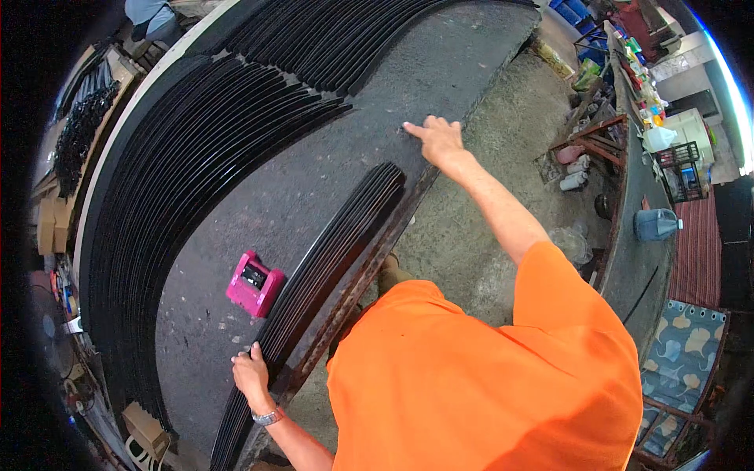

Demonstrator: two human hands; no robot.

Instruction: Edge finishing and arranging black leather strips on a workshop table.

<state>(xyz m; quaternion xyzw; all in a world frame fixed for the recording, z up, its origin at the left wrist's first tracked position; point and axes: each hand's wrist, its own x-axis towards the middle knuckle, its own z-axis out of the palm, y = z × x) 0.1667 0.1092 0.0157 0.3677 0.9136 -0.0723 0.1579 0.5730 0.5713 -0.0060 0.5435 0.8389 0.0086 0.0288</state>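
Wearing orange shirt (487, 369) closest, over most of lower right. Got metal-band watch (269, 416) on left wrist. Got left hand (251, 378) touching lower stretch of bundle of long dark strips (320, 271), fingertips at its far side. Can't tell if clamped or just resting, contact partly hidden. See bundle lying along near edge of dark grey table (204, 330), strips side by side, slightly curved, running diagonally from bottom left up toward right hand (441, 141). Find pink plastic gadget (250, 297) on table just beyond bundle; can't tell if touching or just beside.

Got right hand farther out, at table's near edge past bundle's upper end: one digit stretched out to the left, apart from the rest, others bent. Can't tell if touching tabletop or just above.

Further back, see curved row of dark strips (181, 165) packed close across far side of table, plus second row (314, 39) past its upper end. Spot cardboard box (147, 430) by lower end of first row. Off right, across concrete floor (503, 125), see bench (628, 279) with bluish clear jug (657, 224), near patterned cloth (683, 353). Farthest, top left: see part of another person (153, 16) in light blue.
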